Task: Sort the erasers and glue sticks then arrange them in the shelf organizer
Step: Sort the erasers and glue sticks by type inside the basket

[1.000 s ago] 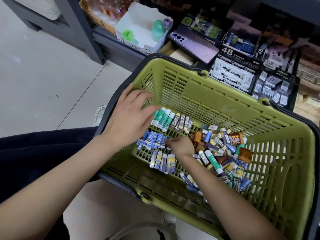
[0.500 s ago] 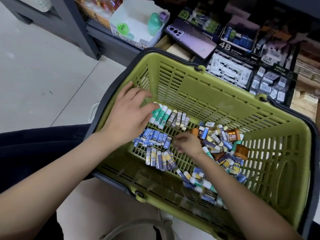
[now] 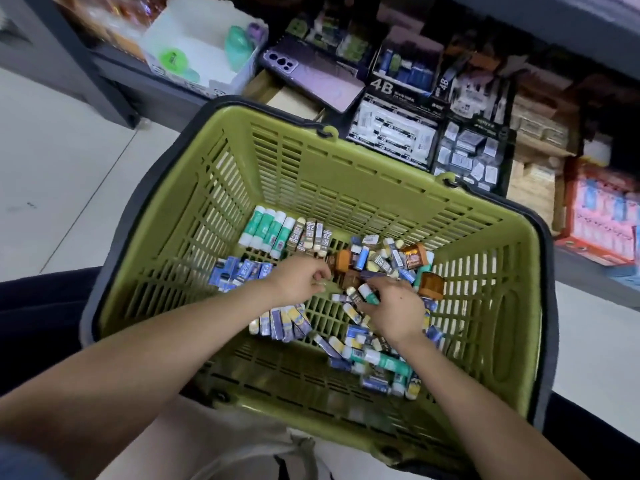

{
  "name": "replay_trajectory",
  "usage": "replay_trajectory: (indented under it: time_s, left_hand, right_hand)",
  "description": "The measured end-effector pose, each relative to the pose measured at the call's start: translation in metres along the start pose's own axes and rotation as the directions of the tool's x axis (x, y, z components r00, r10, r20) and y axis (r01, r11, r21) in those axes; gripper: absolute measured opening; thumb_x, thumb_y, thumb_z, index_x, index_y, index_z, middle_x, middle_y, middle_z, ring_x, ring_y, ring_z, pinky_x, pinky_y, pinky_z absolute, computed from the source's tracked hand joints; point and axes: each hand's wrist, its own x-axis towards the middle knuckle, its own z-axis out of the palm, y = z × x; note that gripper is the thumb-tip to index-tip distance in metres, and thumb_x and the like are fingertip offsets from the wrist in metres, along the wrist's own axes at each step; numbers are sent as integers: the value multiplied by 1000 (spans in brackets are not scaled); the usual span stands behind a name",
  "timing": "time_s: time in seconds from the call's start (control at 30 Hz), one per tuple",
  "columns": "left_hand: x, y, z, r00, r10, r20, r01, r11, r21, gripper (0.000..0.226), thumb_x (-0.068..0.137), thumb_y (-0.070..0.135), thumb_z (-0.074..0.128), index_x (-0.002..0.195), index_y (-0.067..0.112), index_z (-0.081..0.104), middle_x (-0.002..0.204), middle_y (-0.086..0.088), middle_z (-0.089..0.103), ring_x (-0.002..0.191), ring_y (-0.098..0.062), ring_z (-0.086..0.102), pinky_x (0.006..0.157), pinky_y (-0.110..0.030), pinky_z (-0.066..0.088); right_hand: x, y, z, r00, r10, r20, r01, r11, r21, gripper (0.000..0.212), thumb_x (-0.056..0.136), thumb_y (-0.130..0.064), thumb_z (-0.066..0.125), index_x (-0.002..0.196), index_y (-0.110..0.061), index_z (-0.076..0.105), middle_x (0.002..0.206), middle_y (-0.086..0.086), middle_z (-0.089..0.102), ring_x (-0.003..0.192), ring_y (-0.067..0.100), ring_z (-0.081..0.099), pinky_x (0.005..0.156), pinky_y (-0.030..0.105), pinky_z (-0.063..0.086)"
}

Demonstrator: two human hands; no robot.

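Note:
A green basket (image 3: pixel 381 174) holds sorted rows: green glue sticks (image 3: pixel 266 232), brown-sleeved erasers (image 3: pixel 311 235), blue erasers (image 3: pixel 239 271) and yellow-blue erasers (image 3: pixel 284 322). An unsorted pile (image 3: pixel 388 259) of erasers, glue sticks and brown tubs lies at the centre right, and more loose pieces (image 3: pixel 377 363) lie nearer me. My left hand (image 3: pixel 298 282) has its fingers curled at the pile's left edge; whether it holds anything is hidden. My right hand (image 3: pixel 394 313) grips a green-and-white glue stick (image 3: pixel 369 294) just above the basket floor.
Behind the basket, a dark shelf carries display boxes of 4B erasers (image 3: pixel 394 133), a tray of small white erasers (image 3: pixel 467 157), a purple phone (image 3: pixel 311 76) and a white open box (image 3: pixel 204 39) with green items. Pale floor tiles lie to the left.
My left hand left the blue erasers and moved right to the pile's edge, its fingers now curled. My right hand shifted right into the pile and took hold of a glue stick.

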Motion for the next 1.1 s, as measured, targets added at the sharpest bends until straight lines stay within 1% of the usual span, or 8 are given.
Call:
replay_trajectory:
  time_s: [0.17,0.27,0.53,0.7,0.8,0.87,1.03,1.1]
  left_hand:
    - [21,5,31,994,-102,50,107,987,-123,37,86,12,67,122,8,59,116,-9,63,105,-21,59,89,-26,45]
    - [27,9,40,992,-108,64,116,985,-127,38,81,12,73,117,11,58,112,-8,62,103,-23,59,88,-30,48]
    - [30,12,53,998,-36,46,33,996,78,50,84,11,68,126,16,42,104,-9,60,92,-25,58,74,-35,50]
    - [33,12,57,1000,1,13,-2,995,99,48,90,10,59,133,16,39,98,-9,63,84,-23,60,71,-34,51]
    - [30,13,50,997,6,71,-5,1000,-6,48,90,7,58,135,19,44,109,-8,63,89,-21,61,76,-31,50]
    - [26,14,44,995,-5,96,10,999,-51,48,91,8,59,135,20,47,110,-5,61,87,-18,58,75,-25,47]
    - [2,15,4,998,-58,32,62,986,-152,35,91,13,61,126,9,59,113,-7,63,101,-20,59,88,-27,45]
    - [-12,10,-16,996,-91,-23,83,968,-235,29,90,11,63,119,7,64,112,-8,65,101,-19,59,85,-23,45]
  right_hand:
    - [7,-6,14,992,-59,114,84,968,-236,56,83,-53,61,124,-17,55,118,0,62,119,23,44,77,32,47]
    - [11,-6,16,993,-70,100,91,969,-230,45,85,-45,61,119,-17,58,103,0,67,116,20,45,70,30,45]
    - [22,13,-27,988,157,7,-156,973,169,28,85,-35,64,110,-24,66,85,2,70,78,22,66,54,24,42]
    - [25,22,-49,961,274,-25,-259,932,252,30,79,-34,71,109,-28,67,94,2,71,90,25,64,64,26,41]
    - [24,18,-50,956,286,-61,-261,927,268,26,80,-32,70,105,-25,66,94,2,70,100,26,61,93,33,39]
    - [22,14,-50,951,278,-133,-233,931,282,25,81,-34,69,104,-23,66,92,0,70,101,26,59,98,34,31]
    - [9,0,-60,891,197,-408,-59,943,326,26,82,-31,71,103,-17,69,101,-1,69,98,24,57,86,35,33]
    - [3,-8,-62,914,214,-344,0,849,528,23,81,-25,73,100,-13,66,95,2,69,89,20,61,81,36,48]
